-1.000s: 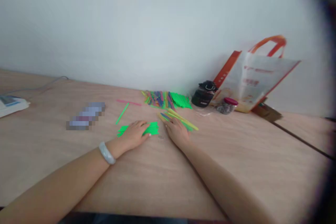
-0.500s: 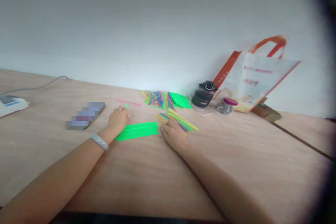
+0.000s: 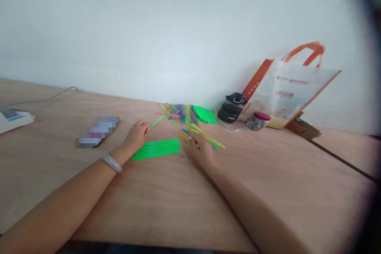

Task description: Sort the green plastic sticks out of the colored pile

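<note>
Pinched in my left hand (image 3: 137,136) is one thin green stick (image 3: 156,121), which points up and right toward the back pile. Below that hand a row of green sticks (image 3: 157,149) lies side by side on the table. My right hand (image 3: 203,150) is closed over a loose bunch of yellow, blue and orange sticks (image 3: 212,138); its fingertips are blurred, and what they grip cannot be made out. Farther back, mixed coloured sticks (image 3: 180,113) lie beside a pile of green ones (image 3: 206,114).
A phone (image 3: 98,131) lies left of my left hand, and a white device (image 3: 16,120) with a cable sits at far left. At the right stand a black bottle (image 3: 231,108), a jar with a red lid (image 3: 258,121) and a white-orange bag (image 3: 290,91).
My left hand has lifted slightly and moved right, with the green stick now showing longer. The pink stick behind it is gone from its spot. My right hand has shifted a little right, its fingers more curled.
</note>
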Tool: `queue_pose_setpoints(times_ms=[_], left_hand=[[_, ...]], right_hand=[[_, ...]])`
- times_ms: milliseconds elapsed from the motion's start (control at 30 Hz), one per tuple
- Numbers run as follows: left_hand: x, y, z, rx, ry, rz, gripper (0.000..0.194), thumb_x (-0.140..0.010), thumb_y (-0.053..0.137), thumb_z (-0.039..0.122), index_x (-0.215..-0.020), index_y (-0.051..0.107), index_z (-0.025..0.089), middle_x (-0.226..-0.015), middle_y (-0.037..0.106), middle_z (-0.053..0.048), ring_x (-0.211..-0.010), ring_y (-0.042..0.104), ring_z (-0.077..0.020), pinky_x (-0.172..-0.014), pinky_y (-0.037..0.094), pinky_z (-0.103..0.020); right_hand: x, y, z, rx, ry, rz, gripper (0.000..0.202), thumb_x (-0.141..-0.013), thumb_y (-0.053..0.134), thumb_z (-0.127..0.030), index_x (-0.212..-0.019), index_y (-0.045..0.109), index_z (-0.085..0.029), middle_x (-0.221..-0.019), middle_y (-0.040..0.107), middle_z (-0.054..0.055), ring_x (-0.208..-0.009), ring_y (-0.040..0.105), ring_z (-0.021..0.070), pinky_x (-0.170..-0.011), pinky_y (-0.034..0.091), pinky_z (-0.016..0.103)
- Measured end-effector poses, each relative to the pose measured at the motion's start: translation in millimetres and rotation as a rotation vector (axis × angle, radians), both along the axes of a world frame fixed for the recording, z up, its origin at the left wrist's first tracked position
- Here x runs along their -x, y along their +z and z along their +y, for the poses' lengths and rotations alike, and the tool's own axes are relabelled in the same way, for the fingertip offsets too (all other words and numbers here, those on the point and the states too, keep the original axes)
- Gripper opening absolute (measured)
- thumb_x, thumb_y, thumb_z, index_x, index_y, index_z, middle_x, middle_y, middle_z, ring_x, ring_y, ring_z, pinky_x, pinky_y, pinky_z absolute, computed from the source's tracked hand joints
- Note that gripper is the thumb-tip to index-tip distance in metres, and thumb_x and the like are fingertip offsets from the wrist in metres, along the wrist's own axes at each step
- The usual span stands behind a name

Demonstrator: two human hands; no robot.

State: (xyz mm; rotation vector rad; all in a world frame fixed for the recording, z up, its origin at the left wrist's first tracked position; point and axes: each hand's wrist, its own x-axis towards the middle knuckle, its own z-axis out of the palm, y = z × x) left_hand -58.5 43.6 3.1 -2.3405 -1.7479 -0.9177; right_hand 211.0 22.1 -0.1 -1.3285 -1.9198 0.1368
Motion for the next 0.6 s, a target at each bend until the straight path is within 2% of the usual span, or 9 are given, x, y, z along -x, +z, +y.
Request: queue_pose_setpoints(times_ms=[100, 200, 333, 500, 600], left_hand=[[-17, 5.7, -12, -0.047, -0.211, -0.003, 0.027, -0.087, 0.040, 0.015, -0.107, 0.058, 0.016, -0.098, 0.062, -0.007, -0.094, 0.055, -0.0197, -0.086, 0.044, -0.035], [-32, 11.4, -26, -0.037, -0.356, 0.076, 0.024, -0.089, 0.041, 0.017, -0.107, 0.057, 0.016, -0.098, 0.062, -0.007, -0.095, 0.054, -0.0202, -0.087, 0.044, -0.036], [-45, 11.5, -40, -0.043, -0.370, 0.104, 0.020, -0.091, 0.041, 0.020, -0.104, 0.056, 0.017, -0.098, 0.061, -0.007, -0.094, 0.054, -0.0197, -0.084, 0.045, -0.034], [-55, 4.1, -47, -0.049, -0.394, 0.070, 0.020, -0.094, 0.038, 0.025, -0.101, 0.055, 0.019, -0.097, 0.059, -0.005, -0.094, 0.055, -0.0180, -0.084, 0.046, -0.033], [-59, 2.4, -49, -0.045, -0.388, 0.051, 0.020, -0.094, 0.037, 0.026, -0.096, 0.056, 0.018, -0.093, 0.059, -0.005, -0.091, 0.055, -0.0181, -0.083, 0.047, -0.034]], right_hand=[[0, 9.1, 2, 0.210, -0.018, 0.417, 0.053, -0.088, 0.030, -0.056, -0.089, 0.065, -0.016, -0.080, 0.064, 0.007, -0.073, 0.056, 0.0186, -0.064, 0.044, 0.031], [2, 14.7, 0, 0.436, 0.098, 0.665, 0.056, -0.082, 0.035, -0.065, -0.083, 0.063, -0.016, -0.068, 0.061, 0.005, -0.057, 0.051, 0.0142, -0.050, 0.038, 0.025], [14, 10.1, -7, 0.506, 0.280, 0.611, 0.041, -0.077, 0.052, -0.057, -0.065, 0.057, -0.019, -0.055, 0.052, -0.001, -0.049, 0.043, 0.0110, -0.046, 0.033, 0.024], [35, 2.7, -21, 0.639, 0.397, 0.574, 0.031, -0.078, 0.051, -0.053, -0.075, 0.057, -0.022, -0.053, 0.048, -0.005, -0.039, 0.039, 0.0100, -0.038, 0.030, 0.024], [40, 3.7, -25, 0.634, 0.407, 0.564, 0.028, -0.079, 0.051, -0.050, -0.078, 0.059, -0.023, -0.053, 0.047, -0.005, -0.038, 0.038, 0.0096, -0.037, 0.029, 0.024]])
